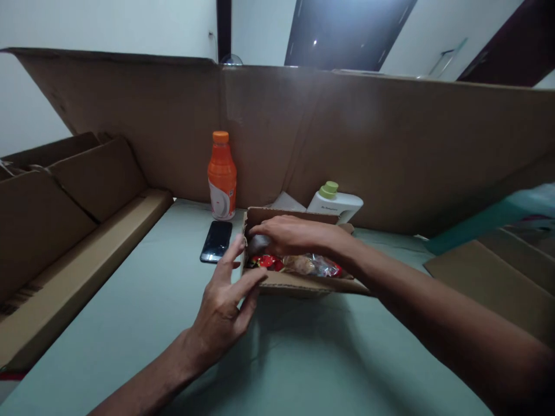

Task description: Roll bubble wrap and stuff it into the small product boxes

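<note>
Cardboard walls ring the green counter (130,323), where my left grip (225,300) spreads wide beside the light, flimsy small box (299,283), right grip (288,234) cupped loosely empty over its crinkly packets (312,264).

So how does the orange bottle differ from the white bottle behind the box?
The orange bottle stands upright in the open, left of the small cardboard box; the white bottle lies tilted behind it, partly hidden. The orange bottle has an orange cap, the white bottle a pale green one. Both sit on the green table by the cardboard wall.
</note>
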Available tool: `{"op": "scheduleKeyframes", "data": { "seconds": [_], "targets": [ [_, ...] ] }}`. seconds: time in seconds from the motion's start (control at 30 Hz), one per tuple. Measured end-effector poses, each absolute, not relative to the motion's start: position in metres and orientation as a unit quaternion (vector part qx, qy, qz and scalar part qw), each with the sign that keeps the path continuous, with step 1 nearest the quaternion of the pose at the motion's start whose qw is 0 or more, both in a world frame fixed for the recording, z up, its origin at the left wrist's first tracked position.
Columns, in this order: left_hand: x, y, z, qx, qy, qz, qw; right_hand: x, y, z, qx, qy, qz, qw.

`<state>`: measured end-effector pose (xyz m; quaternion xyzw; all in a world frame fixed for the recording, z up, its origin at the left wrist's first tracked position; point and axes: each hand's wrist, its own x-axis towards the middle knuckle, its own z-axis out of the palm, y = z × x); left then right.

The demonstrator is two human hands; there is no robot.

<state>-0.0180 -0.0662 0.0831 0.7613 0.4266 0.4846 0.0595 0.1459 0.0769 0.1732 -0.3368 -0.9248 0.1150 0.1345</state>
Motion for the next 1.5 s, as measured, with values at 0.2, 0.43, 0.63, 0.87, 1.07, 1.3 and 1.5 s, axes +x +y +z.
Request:
{"op": "scheduleKeyframes", "data": {
  "seconds": [0.2, 0.43, 0.63, 0.87, 1.07, 1.3, 1.5],
  "targets": [
    [-0.044, -0.084, 0.059, 0.667, 0.515, 0.500, 0.199, 0.302, -0.002, 0.182, -0.530, -0.754, 0.063, 0.382],
    [-0.018, -0.052, 0.042, 0.552, 0.537, 0.476, 0.425, 0.295, -0.041, 0.069, -0.596, -0.626, 0.270, 0.423],
    [0.029, -0.057, 0.034, 0.512, 0.514, 0.540, 0.426, 0.266, -0.045, 0.056, -0.568, -0.603, 0.297, 0.475],
    [-0.021, -0.156, 0.028, 0.438, 0.566, 0.528, 0.456, 0.245, -0.129, 0.039, -0.526, -0.623, 0.290, 0.501],
    [-0.040, -0.156, 0.058, 0.431, 0.586, 0.555, 0.404, 0.207, -0.117, 0.045, -0.510, -0.632, 0.291, 0.507],
    [0.021, -0.169, 0.039, 0.612, 0.544, 0.414, 0.397, 0.309, -0.186, 0.045, -0.639, -0.565, 0.221, 0.472],
    [0.127, -0.153, 0.034, 0.706, 0.392, 0.307, 0.504, 0.401, -0.268, 0.031, -0.755, -0.411, 0.108, 0.499]
  ]
}}
